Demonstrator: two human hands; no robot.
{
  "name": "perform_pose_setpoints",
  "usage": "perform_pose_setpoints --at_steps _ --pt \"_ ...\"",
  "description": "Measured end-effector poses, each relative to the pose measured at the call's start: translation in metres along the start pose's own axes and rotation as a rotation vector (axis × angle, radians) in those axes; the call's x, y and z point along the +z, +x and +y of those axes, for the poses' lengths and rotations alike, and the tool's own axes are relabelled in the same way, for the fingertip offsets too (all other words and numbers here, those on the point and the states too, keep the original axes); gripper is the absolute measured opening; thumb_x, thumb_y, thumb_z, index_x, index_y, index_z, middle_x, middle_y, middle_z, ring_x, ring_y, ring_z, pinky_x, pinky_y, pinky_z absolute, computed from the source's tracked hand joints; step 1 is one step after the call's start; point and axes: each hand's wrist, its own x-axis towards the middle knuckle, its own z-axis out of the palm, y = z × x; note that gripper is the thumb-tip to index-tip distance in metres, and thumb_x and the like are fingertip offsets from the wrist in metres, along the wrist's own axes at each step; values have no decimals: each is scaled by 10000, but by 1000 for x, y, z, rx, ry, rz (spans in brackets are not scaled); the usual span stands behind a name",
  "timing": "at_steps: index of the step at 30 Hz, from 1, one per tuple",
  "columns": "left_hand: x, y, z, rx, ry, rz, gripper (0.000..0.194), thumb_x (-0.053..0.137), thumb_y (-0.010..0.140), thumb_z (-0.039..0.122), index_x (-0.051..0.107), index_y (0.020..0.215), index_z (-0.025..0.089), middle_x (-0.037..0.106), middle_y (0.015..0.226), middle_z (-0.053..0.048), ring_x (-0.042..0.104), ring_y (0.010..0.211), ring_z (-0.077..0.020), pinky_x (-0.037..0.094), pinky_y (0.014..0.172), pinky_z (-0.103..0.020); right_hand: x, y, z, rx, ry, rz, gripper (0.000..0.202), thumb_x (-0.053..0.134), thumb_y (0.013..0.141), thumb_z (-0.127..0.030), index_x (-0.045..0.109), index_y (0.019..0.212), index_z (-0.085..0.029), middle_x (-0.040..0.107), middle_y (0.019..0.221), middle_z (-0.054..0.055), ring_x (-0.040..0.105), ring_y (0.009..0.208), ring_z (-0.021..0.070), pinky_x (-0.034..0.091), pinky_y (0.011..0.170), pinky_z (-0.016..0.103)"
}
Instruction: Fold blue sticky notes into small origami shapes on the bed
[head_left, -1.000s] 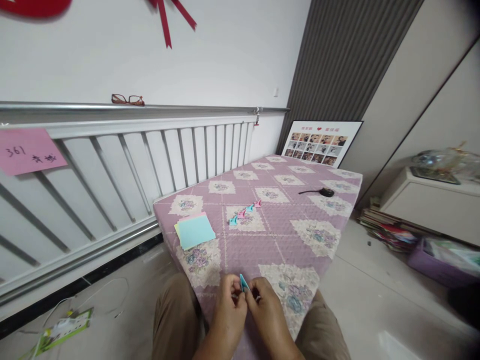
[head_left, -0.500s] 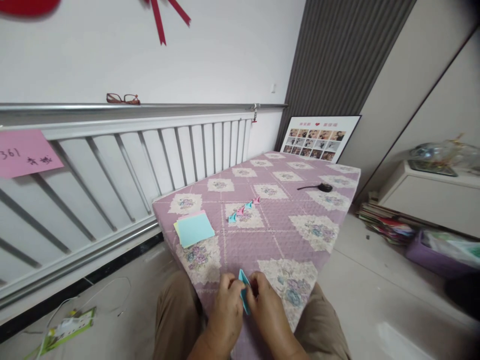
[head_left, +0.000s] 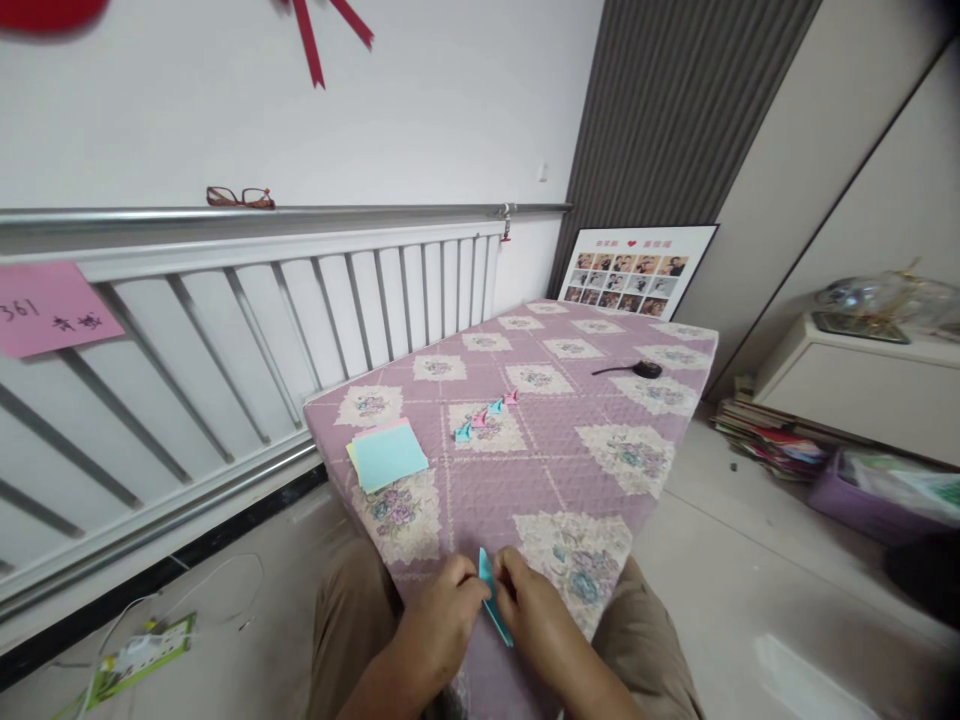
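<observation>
A narrow strip of folded blue paper (head_left: 489,585) is held between my two hands, just above the near corner of the table. My left hand (head_left: 450,610) pinches its left side with bent fingers. On the other side, my right hand (head_left: 529,605) grips the paper's right edge, fingers curled. Farther up lies a short row of small folded paper pieces (head_left: 480,420), alternating blue and pink. To the left of them rests a stack of square paper sheets (head_left: 390,455), blue on top, with pink and yellow edges showing.
A purple flowered cloth (head_left: 517,490) covers the table. A black object with a thin handle (head_left: 646,370) lies toward its far right. The radiator (head_left: 345,310) runs along the left side, with glasses (head_left: 240,198) on the pipe above. A power strip (head_left: 142,650) sits on the floor.
The blue paper looks narrower and slants more, its lower end now reaching farther down and right. My left hand has shifted slightly left and turned. Both hands still hold the paper.
</observation>
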Motion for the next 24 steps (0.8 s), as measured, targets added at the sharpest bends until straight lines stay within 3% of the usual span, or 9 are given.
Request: perform_pose_setpoints --at_steps 6,10,13,16,19,24 --pt "-23 -4 1 125 -140 -22 257 472 802 61 651 883 225 520 961 -19 527 865 -143 415 768 -236 -32 -2 -15 -76 139 -313 196 419 786 -138 596 743 -214 616 712 -26 556 674 137 409 630 219" --pt "-37 -5 4 121 -351 -84 246 496 758 44 644 849 218 506 975 -15 532 895 -131 420 803 -228 -58 -2 -26 -24 255 -566 265 413 895 -307 638 792 -211 611 715 -21 543 653 131 409 607 215" --pt "-44 -5 2 83 -478 -132 207 520 724 57 629 821 204 523 960 -11 535 845 -128 430 759 -224 -69 -2 -29 13 372 -692 268 494 868 -416 661 879 -207 617 747 -13 546 677 136 407 592 208" --pt "-48 -4 -2 60 -569 -197 120 558 730 119 610 807 195 535 952 -12 527 812 -133 432 731 -230 -67 -3 -26 40 453 -726 230 626 779 -413 665 834 -193 593 726 -28 515 670 124 390 591 200" --pt "-47 -6 -4 50 -650 -250 73 572 741 168 595 807 191 537 951 -10 513 796 -134 425 719 -230 -59 -6 -22 115 544 -696 248 607 793 -423 630 769 -177 576 677 -29 508 632 117 389 594 214" --pt "-36 -8 -7 17 -756 -216 103 616 748 259 597 809 177 522 925 -3 485 762 -122 394 685 -217 -52 -8 -19 176 609 -664 276 592 806 -448 592 772 -174 560 650 -33 507 603 111 389 585 221"
